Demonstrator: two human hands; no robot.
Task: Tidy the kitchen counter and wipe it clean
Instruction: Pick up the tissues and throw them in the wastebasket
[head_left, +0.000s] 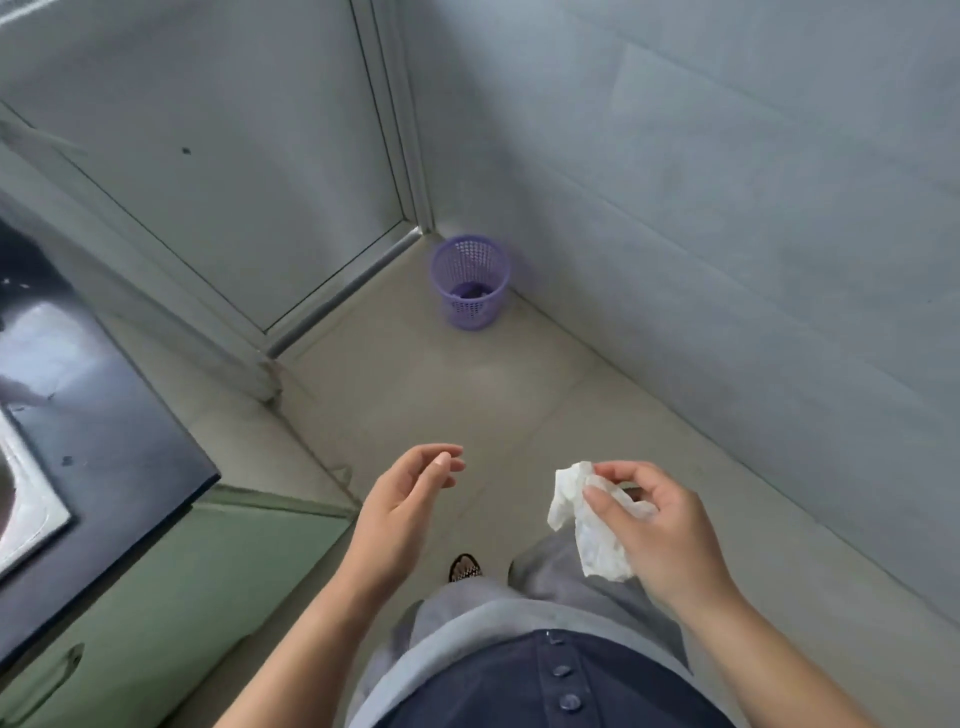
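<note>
Far left: dark tabletop (109, 441) with the steel sink (31, 499) rim at its edge, green cabinet (171, 587) below. Left hand (402, 499) empty, fingers loosely curled, hanging over the floor (441, 395). Purple mesh bin (470, 280) sits in the corner by the door frame, well apart from both hands, something already in the bottom. Right hand (660, 525) pinches a crumpled white tissue (587, 519) between thumb and fingertips; most of it hangs below the grip. Step looks like disposal of the used wipe. Next move probably calls for closing the gap to the bin, getting the hand over its mouth, then releasing; light tissue could drift wide if dropped from here.
</note>
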